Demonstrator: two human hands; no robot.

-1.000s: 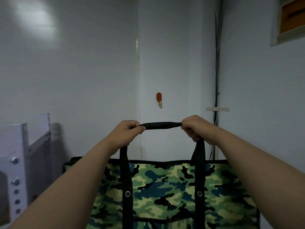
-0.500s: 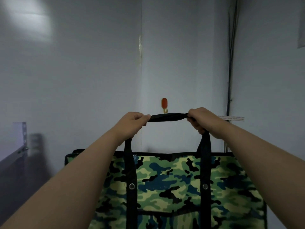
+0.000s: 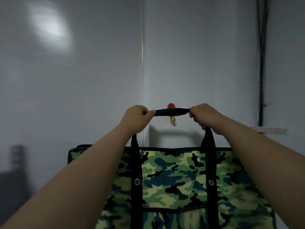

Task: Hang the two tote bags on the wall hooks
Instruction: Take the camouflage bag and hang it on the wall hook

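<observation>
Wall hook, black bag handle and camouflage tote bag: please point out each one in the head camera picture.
wall hook (image 3: 173, 120): head view, on its yellowish curved lower part.
black bag handle (image 3: 171, 112): head view, on the stretched middle between the hands.
camouflage tote bag (image 3: 175, 172): head view, on the front panel.

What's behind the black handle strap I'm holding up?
Behind the black handle strap is the wall hook: its orange top and yellowish curved tip show; the strap covers its middle.

Pale grey wall panels (image 3: 74, 96) are seen, joined at a vertical seam (image 3: 143, 63). A soft light patch (image 3: 49, 27) is cast upper left. Dark cables (image 3: 261, 63) run down the right; a label strip (image 3: 270, 130) is stuck beside them.
</observation>
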